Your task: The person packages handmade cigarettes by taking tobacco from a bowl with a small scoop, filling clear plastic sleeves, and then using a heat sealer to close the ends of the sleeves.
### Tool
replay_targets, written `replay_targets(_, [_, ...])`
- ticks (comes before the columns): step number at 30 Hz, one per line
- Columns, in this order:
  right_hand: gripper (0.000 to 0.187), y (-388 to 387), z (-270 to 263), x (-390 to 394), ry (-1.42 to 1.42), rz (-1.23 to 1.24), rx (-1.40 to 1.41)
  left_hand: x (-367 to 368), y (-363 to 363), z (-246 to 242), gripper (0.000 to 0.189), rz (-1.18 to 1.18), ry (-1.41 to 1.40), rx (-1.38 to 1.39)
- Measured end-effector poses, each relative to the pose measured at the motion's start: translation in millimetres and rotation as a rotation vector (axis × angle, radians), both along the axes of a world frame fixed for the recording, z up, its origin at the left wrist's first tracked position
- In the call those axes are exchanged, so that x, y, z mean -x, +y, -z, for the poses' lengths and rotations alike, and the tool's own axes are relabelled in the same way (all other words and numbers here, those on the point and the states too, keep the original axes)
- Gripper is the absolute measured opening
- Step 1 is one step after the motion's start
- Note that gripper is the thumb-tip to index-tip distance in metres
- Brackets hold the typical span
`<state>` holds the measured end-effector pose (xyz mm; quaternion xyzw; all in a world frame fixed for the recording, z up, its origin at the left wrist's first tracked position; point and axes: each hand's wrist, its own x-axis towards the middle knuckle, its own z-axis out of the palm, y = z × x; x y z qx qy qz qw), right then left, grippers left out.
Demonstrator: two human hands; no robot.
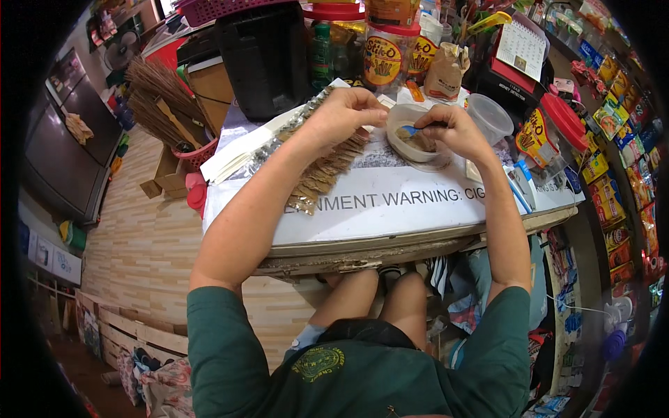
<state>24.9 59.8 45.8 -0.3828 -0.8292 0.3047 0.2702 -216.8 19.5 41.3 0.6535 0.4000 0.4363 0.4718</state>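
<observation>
A round clear plastic tub [405,151] holding brown ground powder stands on the paper-covered table. My right hand [453,128] is over its right side, closed on a small blue plastic spoon [410,129] whose bowl is in the powder. My left hand [355,112] is at the tub's left rim, thumb and fingers close together; whether something thin is between them cannot be made out. Under and beside my left forearm lie many small clear sachets of brown powder [326,170], joined in strips. An empty clear tub [489,117] stands right of my right hand.
Behind stand a black bin [264,62], a green bottle [321,57], Stik-O jars [384,57], a brown paper bag [447,70] and a money detector [515,83]. A red-lidded jar [549,136] tilts at the right. Snack packs [609,198] hang beyond; a basket of brooms [196,151] stands left.
</observation>
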Motion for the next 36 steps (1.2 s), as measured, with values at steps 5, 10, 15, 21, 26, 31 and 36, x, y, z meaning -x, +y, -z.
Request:
replay_targets(5, [0.017,1,1,-8,0.036,0.009,0.013,7,-1,-9,0.018,-0.048,0.118,-0.053])
replay_targets(10, [0.017,-4,-2,-11,0.027,0.04,-0.019,6,-2,-8,0.015,-0.002,0.118,-0.077])
replay_targets(15, [0.017,-8,-5,-13,0.041,0.035,-0.03,3,-5,-10,0.012,-0.003,0.179,-0.044])
replay_targets(21, [0.018,-12,-11,-13,0.011,0.059,-0.11,4,-2,-4,0.012,-0.009,0.237,-0.09])
replay_targets(26, [0.019,-10,-9,-14,-0.019,0.076,-0.143,3,-2,-4,0.012,-0.049,0.307,-0.115])
replay_targets(31, [0.02,-14,-8,-9,-0.074,0.097,-0.213,2,-7,-8,0.012,-0.09,0.312,-0.121])
replay_targets(36, [0.019,-10,-5,-7,-0.173,0.087,-0.448,0,-6,-6,0.013,-0.038,0.234,-0.1])
